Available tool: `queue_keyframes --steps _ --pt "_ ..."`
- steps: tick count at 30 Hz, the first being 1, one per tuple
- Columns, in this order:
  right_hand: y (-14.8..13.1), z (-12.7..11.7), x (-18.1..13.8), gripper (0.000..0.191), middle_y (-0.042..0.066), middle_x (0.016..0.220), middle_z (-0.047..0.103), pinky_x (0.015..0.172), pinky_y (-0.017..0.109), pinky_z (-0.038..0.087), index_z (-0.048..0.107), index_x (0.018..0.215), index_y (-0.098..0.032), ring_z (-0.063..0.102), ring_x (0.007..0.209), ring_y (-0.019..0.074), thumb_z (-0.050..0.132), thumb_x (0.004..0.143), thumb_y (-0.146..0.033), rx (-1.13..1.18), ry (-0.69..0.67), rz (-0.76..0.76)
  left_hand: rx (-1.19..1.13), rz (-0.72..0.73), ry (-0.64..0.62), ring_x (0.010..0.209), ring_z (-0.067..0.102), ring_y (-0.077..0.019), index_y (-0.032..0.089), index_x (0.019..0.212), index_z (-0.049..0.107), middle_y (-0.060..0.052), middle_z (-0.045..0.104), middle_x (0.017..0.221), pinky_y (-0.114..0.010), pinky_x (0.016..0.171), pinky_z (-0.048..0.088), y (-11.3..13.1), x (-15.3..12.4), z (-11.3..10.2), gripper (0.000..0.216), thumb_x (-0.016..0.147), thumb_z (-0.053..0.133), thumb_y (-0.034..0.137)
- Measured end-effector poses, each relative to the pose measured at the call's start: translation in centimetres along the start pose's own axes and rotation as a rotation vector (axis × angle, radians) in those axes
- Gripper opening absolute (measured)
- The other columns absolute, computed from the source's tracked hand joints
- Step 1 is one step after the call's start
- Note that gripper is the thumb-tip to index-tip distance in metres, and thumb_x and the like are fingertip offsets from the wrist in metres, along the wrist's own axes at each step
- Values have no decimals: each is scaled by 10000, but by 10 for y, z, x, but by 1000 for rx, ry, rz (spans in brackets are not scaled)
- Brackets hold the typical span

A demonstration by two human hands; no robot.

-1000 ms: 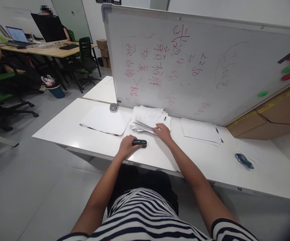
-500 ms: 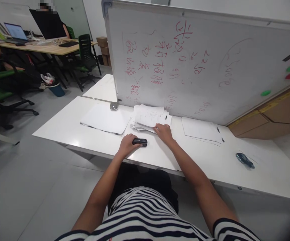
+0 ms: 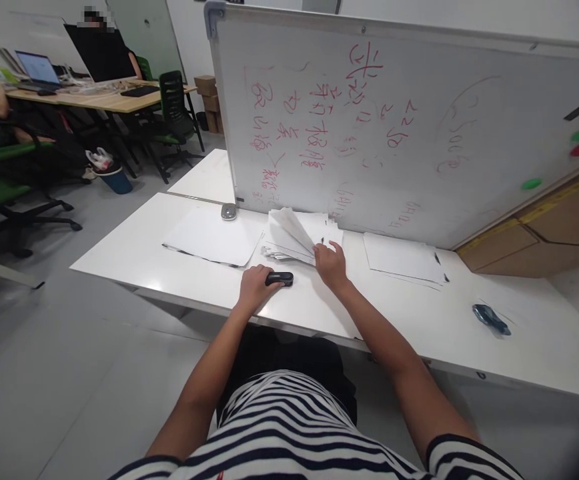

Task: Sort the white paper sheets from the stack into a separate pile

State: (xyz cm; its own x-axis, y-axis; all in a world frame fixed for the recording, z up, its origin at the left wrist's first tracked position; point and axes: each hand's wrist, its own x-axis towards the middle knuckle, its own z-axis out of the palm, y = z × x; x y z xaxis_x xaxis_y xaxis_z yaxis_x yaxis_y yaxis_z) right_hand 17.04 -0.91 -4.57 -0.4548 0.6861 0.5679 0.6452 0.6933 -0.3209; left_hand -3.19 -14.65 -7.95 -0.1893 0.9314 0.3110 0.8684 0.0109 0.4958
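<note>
My left hand (image 3: 256, 287) is closed around the rear of a black stapler (image 3: 280, 279) that rests on the white table. My right hand (image 3: 330, 263) pinches the near corner of a sheet of paper (image 3: 292, 227), which is lifted and curls over the middle paper stack (image 3: 289, 252). The sheets below lie unevenly, with edges fanned at the near left side. To the left lies another pile of white paper (image 3: 214, 237), and to the right a third pile (image 3: 402, 259) with dark marks along its right edge.
A whiteboard (image 3: 339, 133) with red writing stands along the table's back edge. A grey mouse-like object (image 3: 228, 212) lies at its left foot. On the right of the table (image 3: 369, 313) sits a dark teal stapler-like object (image 3: 491, 319). Cardboard boxes (image 3: 534, 247) stand far right. People sit at a desk back left.
My right hand has pulled up the top sheet's corner, so the sheet now bends upward off the stack. My left hand stays on the stapler.
</note>
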Motion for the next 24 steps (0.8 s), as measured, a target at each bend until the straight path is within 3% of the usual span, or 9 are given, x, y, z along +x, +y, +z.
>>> queue_keyframes --steps 3,6,9,10,12,15,18,24 --pt "-19 -28 -19 374 35 680 612 872 393 450 591 864 -208 570 660 186 379 943 -505 182 229 105 -36 3 135 1073 558 -308 197 1116 615 -120 649 1079 -471 979 354 4 -4 -3 514 721 719 510" --pt "-41 -61 -51 385 13 703 590 686 310 457 580 908 -195 560 687 176 441 911 -553 401 393 447 -338 23 247 1214 502 -323 193 1186 578 -145 612 1220 -509 1089 267 17 -13 -8 673 708 648 661" --pt "-58 -80 -90 385 -20 673 551 608 256 426 566 868 -191 517 643 143 499 877 -570 603 367 685 -925 -123 236 1149 575 -279 187 1271 511 -152 610 1236 -448 985 422 43 -26 -17 766 797 374 774" --pt "-61 -83 -102 383 -25 667 544 599 249 420 564 847 -192 507 633 137 514 868 -571 651 324 730 -1095 -197 160 1099 607 -268 189 1276 507 -148 628 1212 -424 930 464 53 -30 -20 765 810 343 773" --pt "-65 -84 -124 372 -26 670 550 608 247 421 568 818 -193 506 637 134 533 859 -561 696 234 787 -1236 -346 31 1010 648 -247 185 1220 555 -130 663 1157 -374 856 502 72 -35 -28 654 789 537 678" --pt "-67 -84 -152 356 -14 707 596 640 255 433 596 845 -193 533 675 143 552 853 -546 715 133 845 -1168 -525 -20 911 667 -221 165 1083 641 -98 710 1045 -326 787 514 89 -36 -34 528 687 756 493" --pt "-67 -87 -169 371 -2 719 624 613 258 437 610 871 -190 544 659 149 558 845 -556 785 77 929 -1083 -603 -70 803 664 -191 150 957 687 -73 732 937 -296 717 508 93 -33 -33 443 665 774 472" --pt "-52 -89 -184 393 64 1023 690 829 343 484 618 1040 -195 621 952 223 588 835 -530 926 102 1039 -947 -475 -436 639 610 -153 143 750 683 -34 700 740 -253 585 455 88 -29 -33 384 740 688 526"
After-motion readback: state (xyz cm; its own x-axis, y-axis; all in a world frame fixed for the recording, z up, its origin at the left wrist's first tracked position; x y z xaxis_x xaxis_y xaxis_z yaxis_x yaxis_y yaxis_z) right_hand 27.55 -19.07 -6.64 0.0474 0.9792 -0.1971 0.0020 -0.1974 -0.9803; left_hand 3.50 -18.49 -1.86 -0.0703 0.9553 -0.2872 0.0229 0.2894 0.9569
